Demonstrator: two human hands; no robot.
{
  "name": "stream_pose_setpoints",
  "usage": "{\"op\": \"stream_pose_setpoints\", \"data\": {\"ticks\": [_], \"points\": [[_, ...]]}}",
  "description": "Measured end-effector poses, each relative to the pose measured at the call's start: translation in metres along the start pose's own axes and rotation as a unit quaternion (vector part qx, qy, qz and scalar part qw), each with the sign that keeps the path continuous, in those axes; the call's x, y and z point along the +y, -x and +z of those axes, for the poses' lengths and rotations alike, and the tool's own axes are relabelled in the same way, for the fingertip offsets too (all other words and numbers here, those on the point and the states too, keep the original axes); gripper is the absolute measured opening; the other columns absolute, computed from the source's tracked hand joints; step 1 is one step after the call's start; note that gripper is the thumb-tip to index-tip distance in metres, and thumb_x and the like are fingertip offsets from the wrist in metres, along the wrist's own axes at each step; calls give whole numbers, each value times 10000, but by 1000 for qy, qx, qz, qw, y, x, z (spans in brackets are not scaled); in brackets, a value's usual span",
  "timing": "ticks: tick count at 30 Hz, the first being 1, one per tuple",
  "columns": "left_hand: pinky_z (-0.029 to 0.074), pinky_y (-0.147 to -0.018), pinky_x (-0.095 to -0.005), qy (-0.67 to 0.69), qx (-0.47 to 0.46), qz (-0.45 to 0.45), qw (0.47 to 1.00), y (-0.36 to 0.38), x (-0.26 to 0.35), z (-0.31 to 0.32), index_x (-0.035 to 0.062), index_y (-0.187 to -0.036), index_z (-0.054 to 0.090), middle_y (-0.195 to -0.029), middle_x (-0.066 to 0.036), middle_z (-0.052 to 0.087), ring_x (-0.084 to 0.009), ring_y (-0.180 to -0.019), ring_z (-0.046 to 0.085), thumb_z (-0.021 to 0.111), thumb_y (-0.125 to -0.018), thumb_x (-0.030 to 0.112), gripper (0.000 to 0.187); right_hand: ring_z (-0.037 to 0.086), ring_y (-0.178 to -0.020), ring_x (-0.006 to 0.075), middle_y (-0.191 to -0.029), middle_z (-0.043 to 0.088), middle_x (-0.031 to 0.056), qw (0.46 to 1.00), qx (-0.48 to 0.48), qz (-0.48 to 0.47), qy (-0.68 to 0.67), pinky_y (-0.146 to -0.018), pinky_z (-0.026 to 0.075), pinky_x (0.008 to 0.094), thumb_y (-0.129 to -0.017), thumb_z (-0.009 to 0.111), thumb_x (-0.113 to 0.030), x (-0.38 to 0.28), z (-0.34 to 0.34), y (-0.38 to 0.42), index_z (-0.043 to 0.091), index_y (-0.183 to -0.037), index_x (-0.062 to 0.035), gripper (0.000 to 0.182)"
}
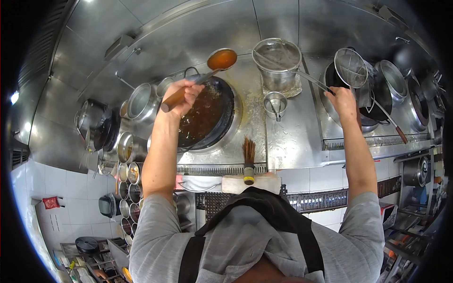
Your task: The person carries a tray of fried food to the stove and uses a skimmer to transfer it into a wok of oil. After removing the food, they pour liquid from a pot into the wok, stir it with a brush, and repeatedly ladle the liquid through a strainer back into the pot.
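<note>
My left hand is closed around the wooden grip of a ladle. Orange-brown liquid fills the ladle's bowl, raised beyond the far rim of a black wok. Dark brown liquid with small bubbles or bits lies in that wok, below my left hand. My right hand grips the long handle of a round mesh strainer. The strainer sits over the mouth of a metal pot. In front of the pot is a small metal cup with a utensil in it.
On the right, a second mesh strainer lies over another wok. A bristle brush stands at the counter's front edge. Metal pots crowd the left side, with several seasoning containers below them.
</note>
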State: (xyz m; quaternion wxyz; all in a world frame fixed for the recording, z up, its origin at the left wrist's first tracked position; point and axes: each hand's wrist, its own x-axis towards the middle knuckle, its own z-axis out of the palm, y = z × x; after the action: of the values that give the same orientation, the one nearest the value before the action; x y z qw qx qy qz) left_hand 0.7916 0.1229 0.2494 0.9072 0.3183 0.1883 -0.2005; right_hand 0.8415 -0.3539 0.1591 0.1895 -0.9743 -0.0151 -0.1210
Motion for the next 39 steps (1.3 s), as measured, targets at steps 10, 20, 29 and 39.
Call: {"op": "stream_pose_setpoints", "data": {"ticks": [10, 20, 29, 39], "points": [[446, -374, -146, -205, 0, 8, 979, -90, -13, 65, -118, -906, 404, -704, -56, 469, -79, -479, 479, 472, -842, 36, 180, 631, -857, 346, -873, 661, 183, 999, 31, -14, 6, -754, 496, 430, -779, 685, -288, -16, 10, 13, 699, -940, -61, 279], [400, -433, -293, -617, 142, 163, 757, -75, -35, 70, -12, -769, 581, -573, -86, 547, -175, -456, 516, 585, -709, 79, 109, 637, -869, 339, -896, 667, 178, 1000, 25, -1, 16, -764, 499, 420, -773, 691, -288, -14, 7, 22, 699, -999, -74, 311], [506, -540, -352, -697, 287, 210, 623, 39, -28, -42, -52, -907, 628, -685, -173, 638, -239, -528, 635, 633, -658, 128, 307, 631, -857, 359, -853, 659, 195, 999, 33, -32, 27, -741, 498, 441, -781, 674, -302, -13, 5, 22, 695, -989, -64, 317], [488, -827, -465, -752, 447, 119, 470, 62, -91, -195, -91, -909, 603, -909, -321, 616, -458, -917, 599, 613, -653, 163, 361, 626, -885, 361, -917, 656, 208, 998, 23, -42, 46, -787, 492, 425, -785, 666, -330, -9, 6, 15, 691, -1022, -65, 356]]}}
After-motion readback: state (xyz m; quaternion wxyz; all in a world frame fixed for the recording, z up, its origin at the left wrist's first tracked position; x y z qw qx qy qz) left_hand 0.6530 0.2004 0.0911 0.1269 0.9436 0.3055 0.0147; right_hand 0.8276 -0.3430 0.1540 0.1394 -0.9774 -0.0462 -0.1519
